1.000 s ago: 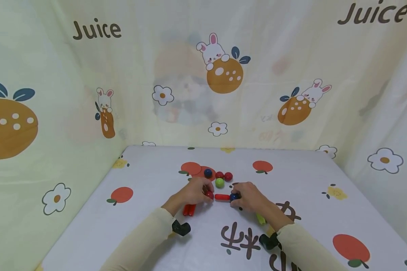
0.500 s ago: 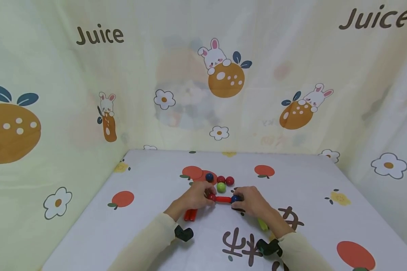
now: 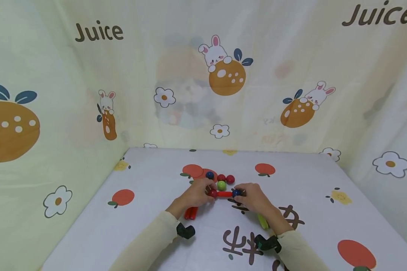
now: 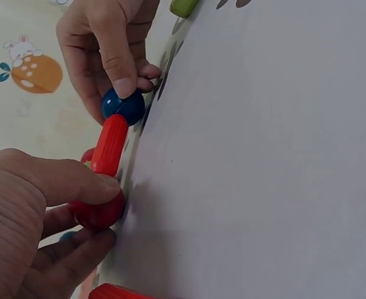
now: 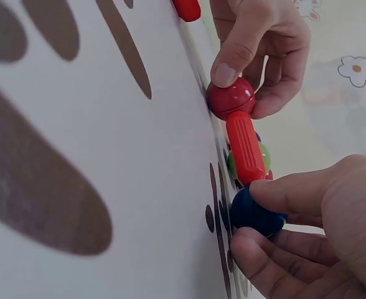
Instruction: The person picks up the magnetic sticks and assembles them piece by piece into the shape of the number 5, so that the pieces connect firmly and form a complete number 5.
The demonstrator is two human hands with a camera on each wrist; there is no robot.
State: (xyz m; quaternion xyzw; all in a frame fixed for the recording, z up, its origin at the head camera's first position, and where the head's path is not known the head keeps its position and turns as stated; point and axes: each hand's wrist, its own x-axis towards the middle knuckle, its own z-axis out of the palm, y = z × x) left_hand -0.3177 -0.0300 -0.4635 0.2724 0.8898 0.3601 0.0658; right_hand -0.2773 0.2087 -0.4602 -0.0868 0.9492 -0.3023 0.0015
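Observation:
A short red rod (image 3: 225, 194) lies level between a dark red ball (image 5: 231, 98) and a dark blue ball (image 4: 123, 106), touching both. My left hand (image 3: 197, 194) pinches the red ball between thumb and fingers. At the rod's other end, my right hand (image 3: 254, 197) grips the blue ball the same way. Just beyond the rod sits a green ball (image 3: 221, 185), partly hidden behind it in the right wrist view.
Behind the green ball are two more red balls (image 3: 230, 179) and another blue ball (image 3: 209, 175). Red rods (image 3: 190, 213) lie by my left wrist. A green rod (image 3: 262, 221) lies beside my right forearm, partly covered by it.
The gap between the red ball and the rod has closed. Both hands, with the joined pieces, have shifted slightly away from me, nearer the green ball.

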